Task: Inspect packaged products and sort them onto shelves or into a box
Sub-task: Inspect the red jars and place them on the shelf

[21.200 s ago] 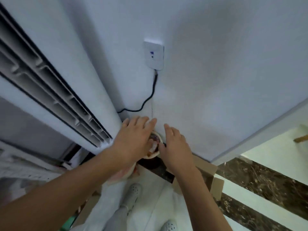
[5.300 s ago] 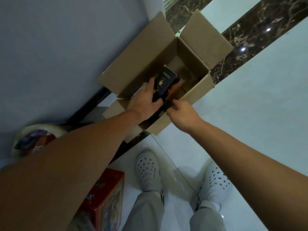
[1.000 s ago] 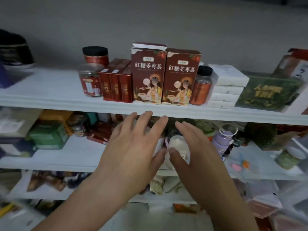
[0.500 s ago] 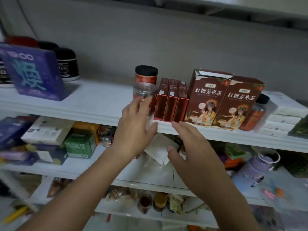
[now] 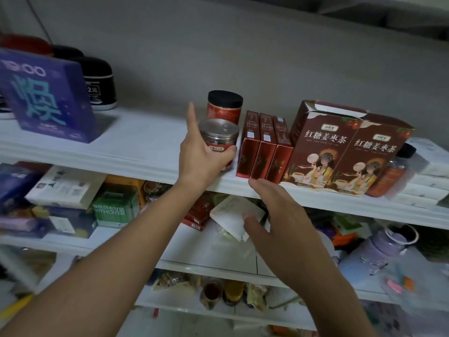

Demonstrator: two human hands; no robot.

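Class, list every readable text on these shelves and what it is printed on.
"红糖姜枣茶": two tall maroon cardboard cartons.
"19:00": large purple cardboard box.
"VITHOVER": small green box.
Too small to read: red label of the silver-lidded clear jar in the left hand; three slim red boxes.

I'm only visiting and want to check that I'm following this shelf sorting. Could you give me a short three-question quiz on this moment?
1. True or false: the right hand holds a box.
2. What does the left hand grip? A a mug; B the silver-lidded jar; C a book.
3. How many slim red boxes stand beside that jar on the top shelf?

Key: 1 false, it is open and empty. 2 B. 3 three.
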